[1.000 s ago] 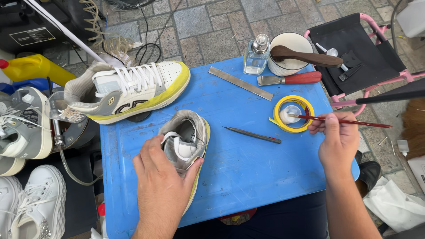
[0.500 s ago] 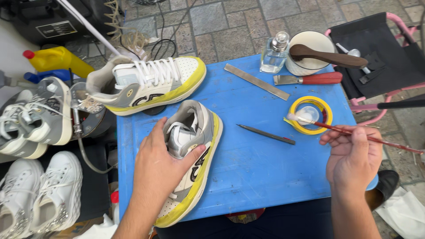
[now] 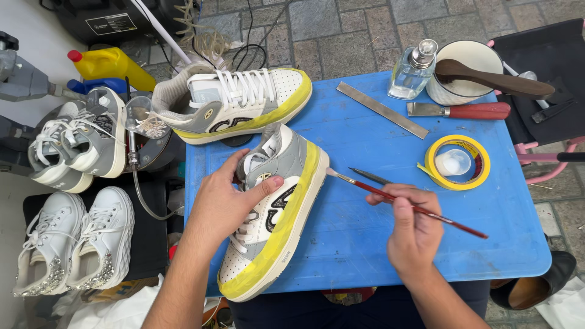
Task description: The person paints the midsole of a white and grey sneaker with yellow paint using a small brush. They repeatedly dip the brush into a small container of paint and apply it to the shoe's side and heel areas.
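At the far left, a yellow bottle (image 3: pixel 116 66) with a red cap lies tilted beside a pair of grey-and-white sneakers (image 3: pixel 76 143), and below them stands a pair of white sneakers (image 3: pixel 73 244) with glittering toes. At the top edge a black case (image 3: pixel 97 18) bears a small pale rectangular label, its print too small to make out; the case is cut off by the frame.

On the blue table (image 3: pixel 378 256), the left hand (image 3: pixel 222 204) wraps over the upper of a grey, white and yellow-taped sneaker (image 3: pixel 283 213), thumb pressed on its side panel, fingers hidden inside the collar. The shoe lies on its side, toe toward the near table edge. Behind it a matching second sneaker (image 3: pixel 234 100) rests upright.

The right hand (image 3: pixel 414 228) pinches a thin red-handled brush (image 3: pixel 414 207) between thumb and fingers; the bristle tip touches the taped sole edge near the heel, just left of the grip. A dark pointed tool (image 3: pixel 368 176) lies partly under the brush.

Further right lie a metal ruler (image 3: pixel 382 109), a clear glass bottle (image 3: pixel 412 72), a white cup (image 3: pixel 463 73) with a brown wooden spoon (image 3: pixel 493 76) across it, a red-handled scraper (image 3: pixel 460 110), and a yellow tape roll (image 3: pixel 457 162) ringing a small white dish. A black seat with pink frame (image 3: pixel 542 61) is cut off at the right.
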